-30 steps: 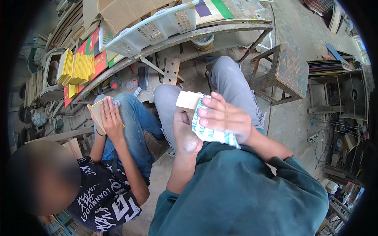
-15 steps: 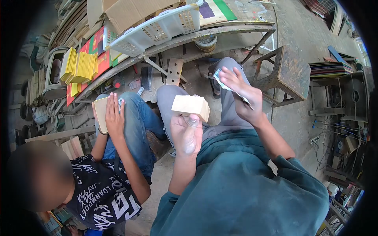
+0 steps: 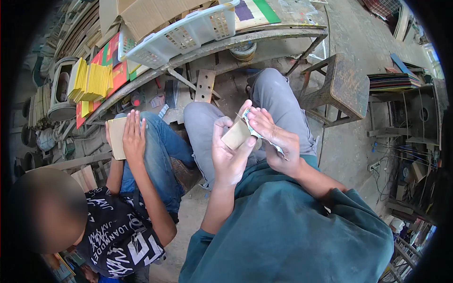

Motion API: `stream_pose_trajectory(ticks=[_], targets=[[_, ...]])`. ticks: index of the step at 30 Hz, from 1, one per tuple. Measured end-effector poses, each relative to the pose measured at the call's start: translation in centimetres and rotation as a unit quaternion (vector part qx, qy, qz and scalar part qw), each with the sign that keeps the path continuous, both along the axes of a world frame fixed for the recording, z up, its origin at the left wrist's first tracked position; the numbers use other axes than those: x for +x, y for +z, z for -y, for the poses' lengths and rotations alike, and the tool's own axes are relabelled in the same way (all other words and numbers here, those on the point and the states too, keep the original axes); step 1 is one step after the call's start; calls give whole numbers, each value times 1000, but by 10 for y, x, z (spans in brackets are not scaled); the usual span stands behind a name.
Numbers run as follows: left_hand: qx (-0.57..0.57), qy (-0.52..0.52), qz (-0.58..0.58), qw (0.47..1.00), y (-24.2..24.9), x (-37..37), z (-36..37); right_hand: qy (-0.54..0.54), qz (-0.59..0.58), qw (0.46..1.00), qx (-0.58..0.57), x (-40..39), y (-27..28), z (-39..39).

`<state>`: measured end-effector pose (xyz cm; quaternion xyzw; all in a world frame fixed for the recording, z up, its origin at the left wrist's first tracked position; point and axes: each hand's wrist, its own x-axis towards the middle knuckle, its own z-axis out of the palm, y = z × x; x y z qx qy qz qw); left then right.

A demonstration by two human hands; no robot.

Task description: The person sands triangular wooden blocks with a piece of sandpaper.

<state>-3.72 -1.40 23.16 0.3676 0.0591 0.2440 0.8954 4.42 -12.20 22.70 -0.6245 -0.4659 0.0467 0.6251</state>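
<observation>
My left hand point(image 3: 228, 162) is wrapped around a pale wooden block point(image 3: 234, 135), held tilted above my lap. My right hand point(image 3: 279, 141) grips a thin sheet of sandpaper point(image 3: 275, 147) with a printed back, its fingers laid along the sheet. The sandpaper is up against the right side of the block, and its rough face is hidden. To my left, a co-worker holds a flat light wooden board point(image 3: 118, 137) between both hands, over their knee.
A white plastic basket point(image 3: 181, 40) with cardboard stands on a metal-framed table ahead. Yellow pieces point(image 3: 92, 81) are stacked at its left end. A worn wooden stool point(image 3: 337, 87) stands at right, and a bucket point(image 3: 243, 52) is under the table.
My right hand has come down and left, bringing the sandpaper onto the block. My left hand has turned the block to a steeper tilt. The co-worker's hands have barely shifted.
</observation>
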Motion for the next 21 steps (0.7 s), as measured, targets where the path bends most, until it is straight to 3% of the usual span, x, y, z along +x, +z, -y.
stream_pose_trajectory(ticks=[1, 3, 4, 7, 10, 12, 14, 19, 21], targets=[[-1, 3, -1, 1000, 2, -2, -3, 3, -1, 1000, -1, 1, 0, 0], [-159, -58, -49, 984, 9, -8, -11, 47, 37, 998, -17, 5, 3, 3], [-21, -52, -70, 996, -1, -9, -13, 48, 35, 998, -19, 7, 4, 4], [20, -35, -67, 997, -7, -14, -18, 111, 51, 992, -26, 16, 5, 2], [-12, -2, -82, 997, -8, -15, -17, 79, 65, 991, -84, 23, 5, -5], [-45, 14, -86, 995, -5, -13, -18, 137, 85, 985, -55, 21, 8, -10], [12, 30, -66, 997, -4, -16, -18, 197, 98, 975, -31, 22, 9, -11], [-73, 51, -69, 994, -6, -19, -10, 131, 108, 982, -87, 42, 14, -19], [-35, 48, -41, 997, -6, -19, -14, 223, 124, 966, -42, 33, 21, -18]])
